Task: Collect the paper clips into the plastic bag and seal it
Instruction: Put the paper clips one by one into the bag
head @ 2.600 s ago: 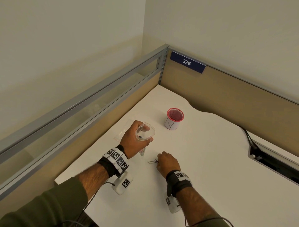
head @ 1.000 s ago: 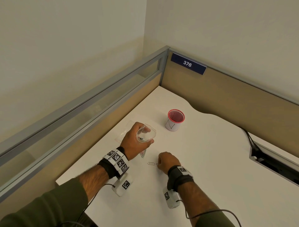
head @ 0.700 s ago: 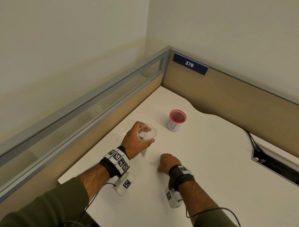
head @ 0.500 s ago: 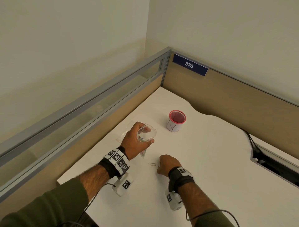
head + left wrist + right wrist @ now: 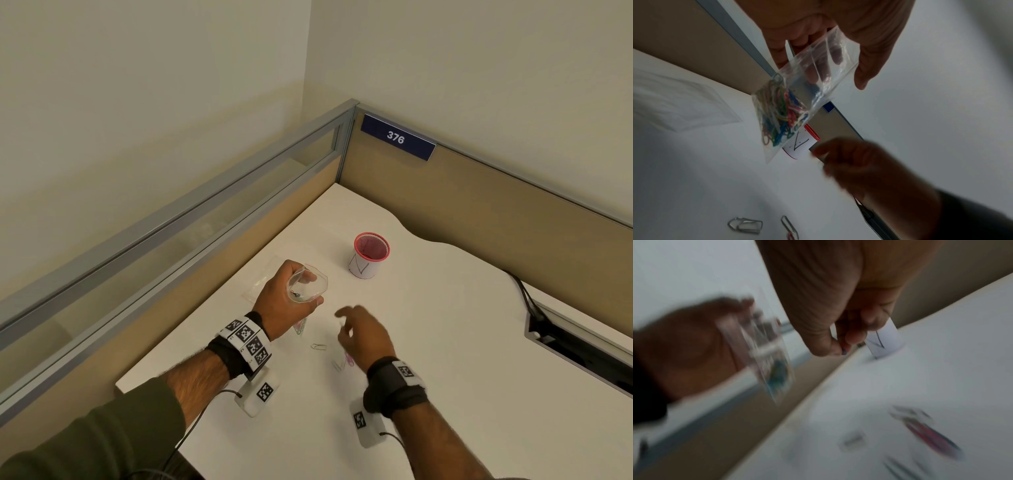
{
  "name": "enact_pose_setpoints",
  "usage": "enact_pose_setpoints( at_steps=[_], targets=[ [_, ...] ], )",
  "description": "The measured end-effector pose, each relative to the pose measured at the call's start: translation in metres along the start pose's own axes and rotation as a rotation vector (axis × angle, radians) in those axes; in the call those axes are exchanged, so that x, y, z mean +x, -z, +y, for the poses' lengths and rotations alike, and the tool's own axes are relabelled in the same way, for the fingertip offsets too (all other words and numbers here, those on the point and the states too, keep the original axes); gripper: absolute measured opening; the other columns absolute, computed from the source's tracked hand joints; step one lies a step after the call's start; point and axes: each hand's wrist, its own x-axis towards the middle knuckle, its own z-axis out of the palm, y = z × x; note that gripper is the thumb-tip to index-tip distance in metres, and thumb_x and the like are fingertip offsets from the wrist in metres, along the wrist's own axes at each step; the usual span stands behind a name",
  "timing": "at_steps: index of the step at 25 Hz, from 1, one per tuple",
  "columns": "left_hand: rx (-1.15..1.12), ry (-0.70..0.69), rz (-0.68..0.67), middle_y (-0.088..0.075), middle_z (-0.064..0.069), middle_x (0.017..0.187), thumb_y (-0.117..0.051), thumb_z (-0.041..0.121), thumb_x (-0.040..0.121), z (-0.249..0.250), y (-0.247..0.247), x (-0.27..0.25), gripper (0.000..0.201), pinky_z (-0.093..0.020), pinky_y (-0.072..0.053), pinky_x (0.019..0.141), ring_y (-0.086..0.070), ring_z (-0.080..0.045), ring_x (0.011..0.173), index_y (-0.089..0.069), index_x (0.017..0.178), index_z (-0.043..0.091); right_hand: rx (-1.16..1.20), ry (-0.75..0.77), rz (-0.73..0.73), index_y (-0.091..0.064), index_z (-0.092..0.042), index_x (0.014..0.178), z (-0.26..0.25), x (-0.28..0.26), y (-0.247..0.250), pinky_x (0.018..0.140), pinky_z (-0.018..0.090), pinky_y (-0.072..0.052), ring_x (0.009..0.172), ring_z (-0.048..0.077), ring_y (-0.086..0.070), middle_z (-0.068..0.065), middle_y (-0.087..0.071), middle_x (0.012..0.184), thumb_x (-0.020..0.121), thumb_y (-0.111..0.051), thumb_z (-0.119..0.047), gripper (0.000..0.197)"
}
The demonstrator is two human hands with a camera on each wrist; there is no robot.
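Observation:
My left hand [image 5: 308,287] holds a small clear plastic bag [image 5: 322,283] up off the white desk [image 5: 445,342], its mouth held open. Several coloured paper clips [image 5: 779,116] lie in the bag's [image 5: 818,91] bottom corner. My right hand [image 5: 342,323] hovers just right of the bag, raised off the desk. In the right wrist view the thumb and a finger of this hand [image 5: 841,350] pinch a small blue paper clip. A silver paper clip [image 5: 318,346] and a few more, one pink [image 5: 348,359], lie on the desk under my right hand.
A red-rimmed white cup [image 5: 368,257] stands behind the hands. A second, empty bag [image 5: 263,277] lies flat left of my left hand. Beige partition walls [image 5: 479,212] close the desk's back and left. A cable slot [image 5: 582,346] is at the right.
My right hand has lifted off the desk and moved up toward the bag's mouth; more clips now show on the desk where it lay. My left hand and the bag have held still.

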Motion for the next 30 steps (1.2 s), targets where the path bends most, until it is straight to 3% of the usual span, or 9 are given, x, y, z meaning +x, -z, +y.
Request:
enact_pose_setpoints(
  at_steps=[3, 6, 10, 15, 18, 21, 25, 28, 30],
  targets=[
    [0.020, -0.004, -0.008, -0.064, 0.007, 0.111, -0.082, 0.020, 0.077, -0.002, -0.002, 0.000, 0.045, -0.031, -0.051, 0.092, -0.060, -0.008, 0.114, -0.053, 0.112, 0.021, 0.205, 0.104, 0.295, -0.066, -0.023, 0.101, -0.027, 0.003, 0.054, 0.066, 0.018, -0.044, 0.070, 0.010, -0.054, -0.008, -0.057, 0.087, 0.088, -0.059, -0.014, 0.017],
    [0.038, -0.011, -0.023, -0.064, 0.008, 0.112, -0.081, 0.022, 0.078, 0.000, -0.004, 0.000, 0.046, -0.030, -0.052, 0.093, -0.059, -0.006, 0.113, -0.051, 0.113, 0.023, 0.412, 0.213, 0.430, -0.066, -0.021, 0.097, -0.060, 0.003, 0.093, 0.069, 0.014, -0.049, 0.075, 0.008, -0.058, -0.009, -0.064, 0.089, 0.087, -0.064, -0.012, 0.013],
    [0.043, -0.032, -0.034, -0.062, 0.014, 0.110, -0.081, 0.021, 0.079, 0.006, -0.007, 0.000, 0.047, -0.020, -0.050, 0.087, -0.058, 0.003, 0.109, -0.050, 0.113, 0.024, 0.354, 0.256, 0.285, -0.068, -0.020, 0.100, -0.080, 0.004, 0.095, 0.071, 0.013, -0.048, 0.078, 0.008, -0.058, -0.007, -0.065, 0.092, 0.090, -0.063, -0.017, 0.012],
    [0.016, -0.029, -0.002, -0.065, 0.007, 0.111, -0.081, 0.021, 0.077, 0.004, 0.000, -0.001, 0.044, -0.033, -0.053, 0.094, -0.060, -0.006, 0.114, -0.053, 0.110, 0.023, 0.255, 0.061, 0.304, -0.068, -0.018, 0.103, -0.028, 0.014, 0.075, 0.076, 0.020, -0.048, 0.082, 0.011, -0.059, -0.004, -0.065, 0.096, 0.091, -0.061, -0.022, 0.014],
    [-0.010, -0.026, -0.004, -0.064, 0.008, 0.110, -0.081, 0.023, 0.076, 0.002, 0.002, -0.003, 0.044, -0.039, -0.054, 0.095, -0.060, -0.007, 0.113, -0.053, 0.110, 0.023, 0.009, -0.175, -0.072, -0.062, -0.020, 0.115, 0.018, 0.009, 0.036, 0.082, 0.025, -0.046, 0.100, 0.018, -0.060, 0.000, -0.060, 0.109, 0.081, -0.070, -0.046, 0.044],
    [-0.015, -0.025, -0.001, -0.064, 0.008, 0.111, -0.081, 0.024, 0.075, 0.002, 0.004, -0.003, 0.045, -0.038, -0.054, 0.095, -0.060, -0.008, 0.113, -0.054, 0.111, 0.022, -0.133, -0.222, -0.384, -0.053, -0.020, 0.125, 0.033, -0.009, -0.005, 0.092, 0.034, -0.047, 0.111, 0.021, -0.051, 0.002, -0.050, 0.120, 0.065, -0.077, -0.058, 0.075],
    [-0.001, -0.011, 0.001, -0.064, 0.008, 0.110, -0.082, 0.018, 0.077, 0.002, 0.002, -0.002, 0.044, -0.030, -0.052, 0.093, -0.060, -0.006, 0.113, -0.054, 0.112, 0.019, -0.146, -0.177, -0.304, -0.060, -0.016, 0.112, 0.031, -0.014, -0.034, 0.086, 0.033, -0.049, 0.103, 0.023, -0.051, 0.003, -0.051, 0.113, 0.077, -0.073, -0.044, 0.047],
    [0.003, -0.017, -0.004, -0.064, 0.007, 0.111, -0.082, 0.017, 0.077, 0.004, 0.001, -0.001, 0.045, -0.027, -0.051, 0.092, -0.060, -0.007, 0.114, -0.054, 0.112, 0.019, -0.165, -0.162, -0.232, -0.063, -0.011, 0.106, 0.029, -0.009, -0.042, 0.085, 0.032, -0.048, 0.100, 0.026, -0.057, 0.008, -0.057, 0.111, 0.090, -0.059, -0.024, 0.021],
    [-0.007, -0.015, -0.011, -0.064, 0.006, 0.112, -0.082, 0.018, 0.077, 0.004, 0.001, 0.001, 0.045, -0.028, -0.051, 0.093, -0.059, -0.009, 0.115, -0.054, 0.112, 0.020, -0.187, -0.158, -0.217, -0.062, -0.010, 0.104, 0.030, -0.007, -0.045, 0.084, 0.033, -0.050, 0.098, 0.026, -0.059, 0.010, -0.059, 0.109, 0.094, -0.049, -0.017, 0.018]
  ],
)
